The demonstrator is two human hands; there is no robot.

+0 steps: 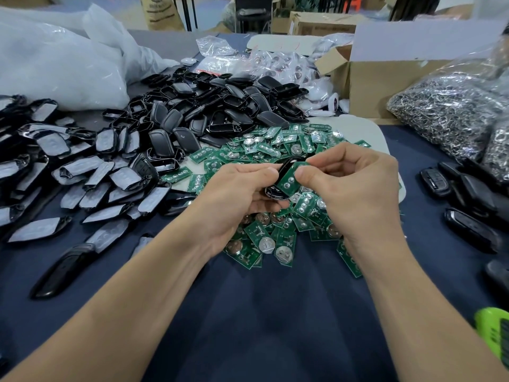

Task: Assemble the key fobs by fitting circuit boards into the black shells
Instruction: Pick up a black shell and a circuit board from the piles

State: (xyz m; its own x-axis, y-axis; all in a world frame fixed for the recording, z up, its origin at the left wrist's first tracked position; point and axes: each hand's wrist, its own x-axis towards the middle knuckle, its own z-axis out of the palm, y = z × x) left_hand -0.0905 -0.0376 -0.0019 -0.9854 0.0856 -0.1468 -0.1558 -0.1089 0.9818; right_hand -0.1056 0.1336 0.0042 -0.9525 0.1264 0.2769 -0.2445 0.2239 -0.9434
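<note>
Green circuit board (289, 179): I pinch it between the thumb and forefinger of my right hand (355, 188); the other fingers of that hand are curled in.
Black shell (276, 192): my left hand (239, 191) grips it, fingers curled beneath and thumb laid on its near edge.
Fit: the board lies against the shell; I cannot tell whether it is seated.
Position: both parts are held just above the near half of the board pile (275, 238).
Long axis: shell and board run the same way, near end toward my left, far end up and toward my right.
Board face: round silver pads are turned toward me.
Bare shells (214, 106): heaped behind the board pile and touching its far edge.
Foam-filled shells (82, 172): spread left of the board pile.
Finished fobs (440, 180): right of the board pile, well apart from it.
Bag of metal rings (454, 111): behind and right of the board pile.
Cloth (248, 312): dark blue, under the board pile and my forearms.
Writing: print on the cardboard box (322, 23) far behind the board pile is too blurred to read.
</note>
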